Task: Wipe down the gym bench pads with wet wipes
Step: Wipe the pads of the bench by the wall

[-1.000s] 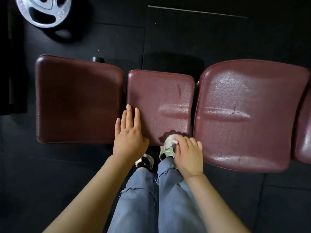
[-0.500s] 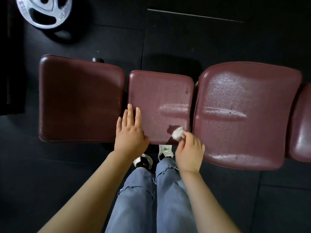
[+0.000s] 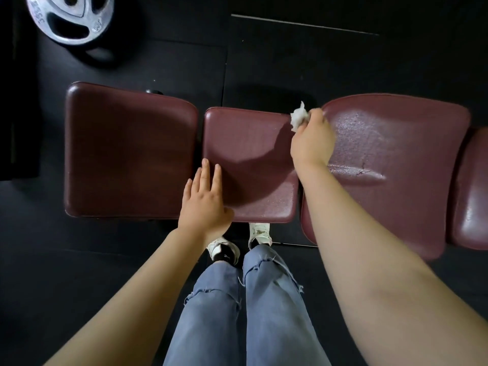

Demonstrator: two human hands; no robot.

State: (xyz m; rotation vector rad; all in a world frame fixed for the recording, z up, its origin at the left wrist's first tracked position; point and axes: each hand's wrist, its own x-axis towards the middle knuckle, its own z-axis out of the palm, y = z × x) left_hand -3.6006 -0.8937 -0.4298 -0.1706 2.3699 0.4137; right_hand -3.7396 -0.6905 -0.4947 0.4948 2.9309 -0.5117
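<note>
Head view: I see my right hand (image 3: pixel 311 140) pinching a crumpled wet wipe (image 3: pixel 299 118) at the far right corner of the middle pad (image 3: pixel 248 143); my left hand (image 3: pixel 204 204) lies flat, fingers straight, on its near left edge.

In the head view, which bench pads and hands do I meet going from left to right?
Left pad → left hand → middle pad → right hand holding the wet wipe → large right pad → far-right pad.

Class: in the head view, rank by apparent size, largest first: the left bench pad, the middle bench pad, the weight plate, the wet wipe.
1. left bench pad
2. middle bench pad
3. weight plate, partly cut off
4. wet wipe
</note>
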